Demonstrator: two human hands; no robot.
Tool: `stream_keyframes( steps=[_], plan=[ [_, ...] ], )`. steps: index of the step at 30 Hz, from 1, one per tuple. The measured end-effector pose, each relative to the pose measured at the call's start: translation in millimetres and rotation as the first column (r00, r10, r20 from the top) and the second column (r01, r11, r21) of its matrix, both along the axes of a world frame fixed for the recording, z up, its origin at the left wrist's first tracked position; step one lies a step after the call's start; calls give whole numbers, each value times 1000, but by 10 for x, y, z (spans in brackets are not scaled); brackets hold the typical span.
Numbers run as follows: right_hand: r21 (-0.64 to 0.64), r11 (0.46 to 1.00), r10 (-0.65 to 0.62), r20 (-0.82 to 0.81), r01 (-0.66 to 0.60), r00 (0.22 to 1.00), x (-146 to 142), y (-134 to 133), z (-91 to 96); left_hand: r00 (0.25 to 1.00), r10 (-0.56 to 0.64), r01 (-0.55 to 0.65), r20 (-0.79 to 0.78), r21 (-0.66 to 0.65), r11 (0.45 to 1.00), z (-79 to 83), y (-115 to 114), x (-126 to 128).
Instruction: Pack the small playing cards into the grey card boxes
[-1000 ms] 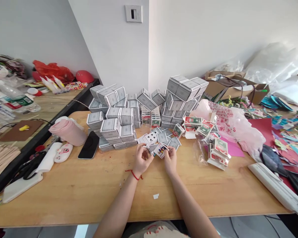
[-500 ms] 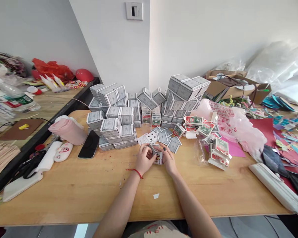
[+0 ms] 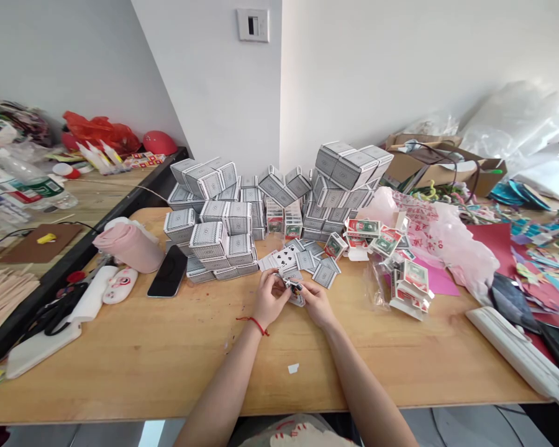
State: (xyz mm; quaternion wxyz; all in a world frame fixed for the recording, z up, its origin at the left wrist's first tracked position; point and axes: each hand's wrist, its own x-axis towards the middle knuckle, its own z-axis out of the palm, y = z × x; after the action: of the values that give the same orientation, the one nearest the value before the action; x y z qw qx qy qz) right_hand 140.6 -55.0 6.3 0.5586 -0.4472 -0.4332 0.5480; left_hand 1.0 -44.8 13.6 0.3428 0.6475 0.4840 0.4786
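Between my hands, just above the table, is a playing card (image 3: 289,280) with a grey patterned back, seen nearly edge-on. My left hand (image 3: 271,297) pinches its left side between thumb and fingers. My right hand (image 3: 315,302) is closed at the card's right side, thumb and dark-nailed fingers together on it. Below the hands, a picture card (image 3: 298,300) lies partly covered. Just beyond the fingers, face-up spade cards (image 3: 285,257) lie fanned out. Loose grey-backed cards (image 3: 326,272) are scattered to their right.
Stacked blocks made of grey-backed cards (image 3: 208,241) stand along the back of the table (image 3: 168,360). Red and green card boxes (image 3: 412,279) lie right, beside a pink plastic bag (image 3: 466,242). A phone (image 3: 167,271) and a rolled pink cloth (image 3: 129,245) are left. A paper scrap (image 3: 293,368) lies in front.
My right hand's fingers have drawn in and closed on the card that my left hand holds. The card has tilted, and the picture card beneath is more covered.
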Motion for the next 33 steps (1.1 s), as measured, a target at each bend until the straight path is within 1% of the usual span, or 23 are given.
stream_keyframes(
  steps=[2, 3, 9, 13, 17, 20, 24, 29, 33],
  plan=[
    [-21, 996, 90, -77, -92, 993, 9, 4, -13, 1000, -2, 2, 8, -10, 1000, 15, 0, 6],
    [-25, 993, 115, -106, -118, 988, 14, 5, -17, 1000, -6, 6, 2, -14, 1000, 21, 0, 7],
    [-52, 992, 98, -216, -111, 971, 34, 6, -14, 995, -64, 63, -72, -25, 998, 54, -4, -7],
    [-27, 996, 74, -311, -86, 948, 46, 4, 10, 991, -106, 105, -82, -21, 994, 84, -17, -21],
    [40, 998, 51, -279, -42, 959, 43, 5, 4, 970, -211, 212, -124, -3, 977, 123, -33, -30],
    [82, 995, 68, -225, -50, 972, 35, 6, -21, 956, -252, 255, -149, 3, 967, 143, -36, -32],
    [104, 992, 90, -172, -73, 981, 36, 0, -35, 955, -250, 255, -159, 10, 967, 146, -34, -29],
    [138, 985, 126, -164, -103, 978, 42, -8, -21, 950, -252, 256, -187, -6, 967, 146, -36, -29],
    [151, 983, 127, -141, -105, 982, 46, -9, -16, 945, -259, 262, -200, -12, 965, 162, -43, -29]
  ],
)
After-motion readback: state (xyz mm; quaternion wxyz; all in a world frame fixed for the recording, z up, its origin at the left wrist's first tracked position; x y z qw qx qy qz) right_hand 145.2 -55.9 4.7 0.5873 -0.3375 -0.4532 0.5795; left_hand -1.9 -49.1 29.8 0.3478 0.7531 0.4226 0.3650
